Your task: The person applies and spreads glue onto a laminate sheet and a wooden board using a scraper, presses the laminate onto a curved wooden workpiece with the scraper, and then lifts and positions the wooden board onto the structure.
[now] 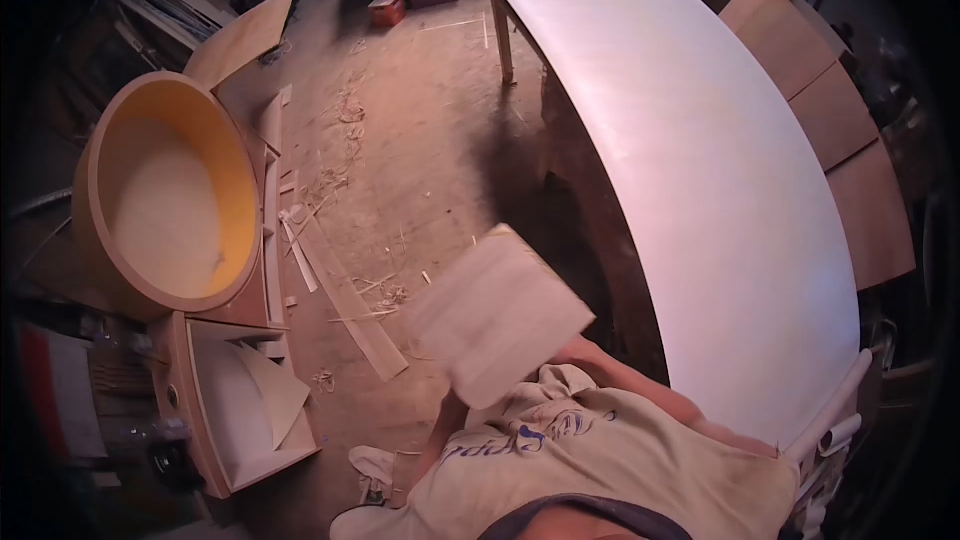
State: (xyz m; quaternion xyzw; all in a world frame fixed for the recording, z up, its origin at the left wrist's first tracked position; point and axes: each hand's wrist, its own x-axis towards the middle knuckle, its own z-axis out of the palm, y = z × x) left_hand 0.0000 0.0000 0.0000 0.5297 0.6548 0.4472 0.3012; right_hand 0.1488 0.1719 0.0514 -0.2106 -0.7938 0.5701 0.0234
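A pale, roughly square wooden board (505, 315) is held up in front of my shirt, tilted, its left side blurred by motion. My right hand (572, 348) grips it at the lower right edge, with the fingers hidden behind the board. From below, my left forearm runs up to the lower left edge, and my left hand (453, 408) holds the board there, almost wholly covered by it. To the right of the board stands a long table with a smooth white sheet (720, 170) over its top.
A large round wooden drum shape with a yellow inside (235, 210) stands at the left, above an open wooden box (225, 410). Thin wood strips (345, 300) and shavings litter the floor. Brown panels (865, 200) lean beyond the table. A red box (386, 9) sits far back.
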